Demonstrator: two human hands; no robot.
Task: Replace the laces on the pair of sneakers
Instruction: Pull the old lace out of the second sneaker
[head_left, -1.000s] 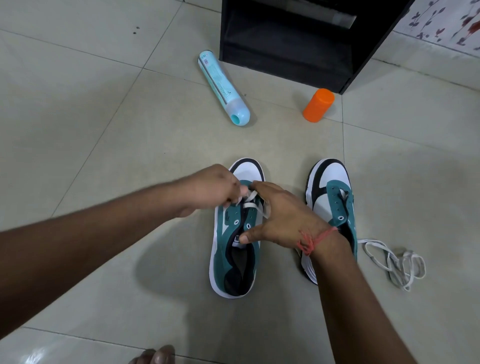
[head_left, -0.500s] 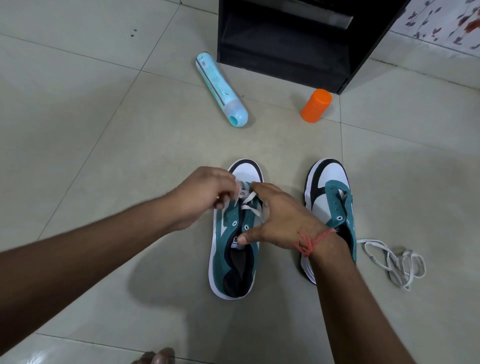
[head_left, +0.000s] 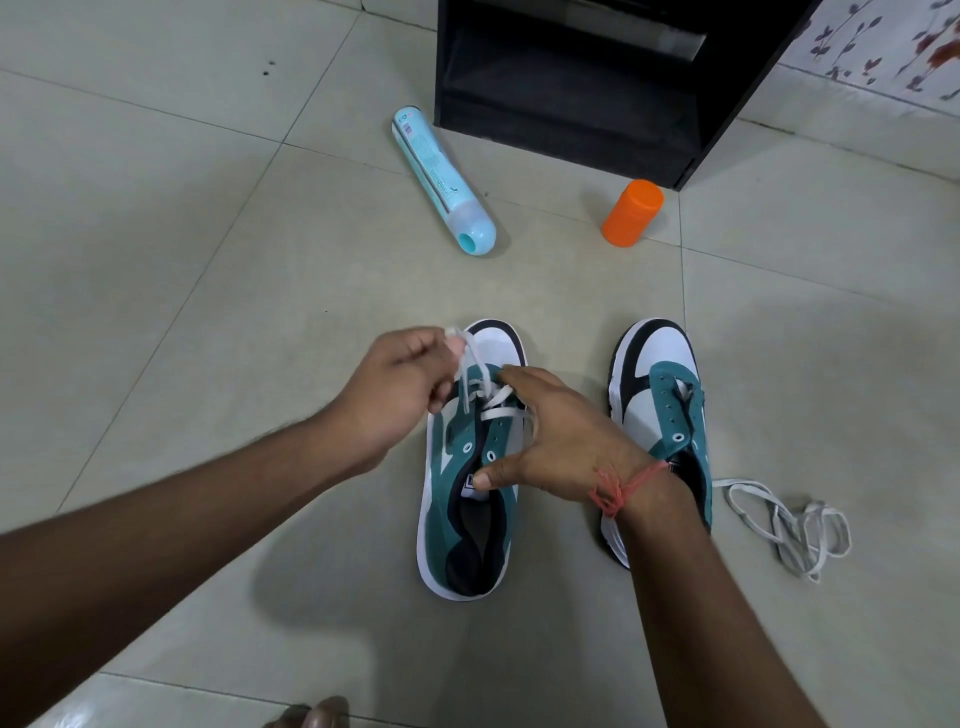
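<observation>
Left sneaker (head_left: 467, 499), teal/white with black toe trim, sits flat on the tiled floor (head_left: 208, 260), toe pointing away. Left hand (head_left: 400, 384) is curled, pinching the white lace (head_left: 475, 382) just left of the sneaker's toe; lace runs from the fingers down into the front eyelets, only the front rows are threaded. Right hand (head_left: 561, 441) rests on the sneaker's right side, fingers fairly straight over the eyelet area, thumb on the tongue tag; tag writing unreadable. Red thread (head_left: 618, 486) on that wrist. Right sneaker (head_left: 662, 410) just right of it, unlaced. Loose lace (head_left: 789, 519) bunched further right. Beyond the toe: pale blue bottle (head_left: 441, 179) lying down, label print too small to read; orange container (head_left: 632, 212); black cabinet (head_left: 587, 88).
</observation>
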